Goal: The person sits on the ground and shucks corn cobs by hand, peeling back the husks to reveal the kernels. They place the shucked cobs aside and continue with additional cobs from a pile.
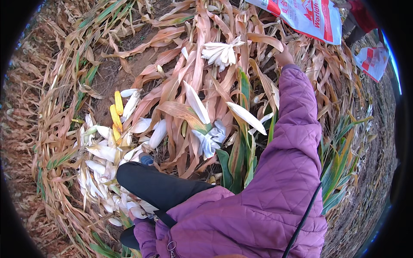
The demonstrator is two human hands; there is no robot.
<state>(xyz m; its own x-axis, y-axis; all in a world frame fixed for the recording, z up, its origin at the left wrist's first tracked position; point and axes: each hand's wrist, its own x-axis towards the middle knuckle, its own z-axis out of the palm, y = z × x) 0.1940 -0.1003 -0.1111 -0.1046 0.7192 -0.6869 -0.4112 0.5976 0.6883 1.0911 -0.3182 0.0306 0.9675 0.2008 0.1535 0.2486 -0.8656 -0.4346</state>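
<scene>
My right hand [284, 57] reaches far out among dry corn leaves [264, 40], its fingers partly hidden at a leaf's end; I cannot see whether it grips anything. My left hand [131, 215] is low on the left, mostly hidden beside a heap of pale corn husks [103, 153]; its grip is unclear. Several bare yellow corn ears [115, 115] lie on that heap. Between my hands, cut corn stalks carry a splayed white husk [221, 54], a long ear in pale husk [196, 102] and another husk-covered ear [246, 118]. A pair of pale work gloves [211, 138] rests on the leaves.
A printed white-and-red sack [308, 19] lies beyond my right hand. Another person's red sleeve [359, 14] shows at the upper right, with a second sack [372, 63] nearby. My dark-trousered leg [161, 183] is beside the heap. Bare soil [113, 74] shows at the upper left.
</scene>
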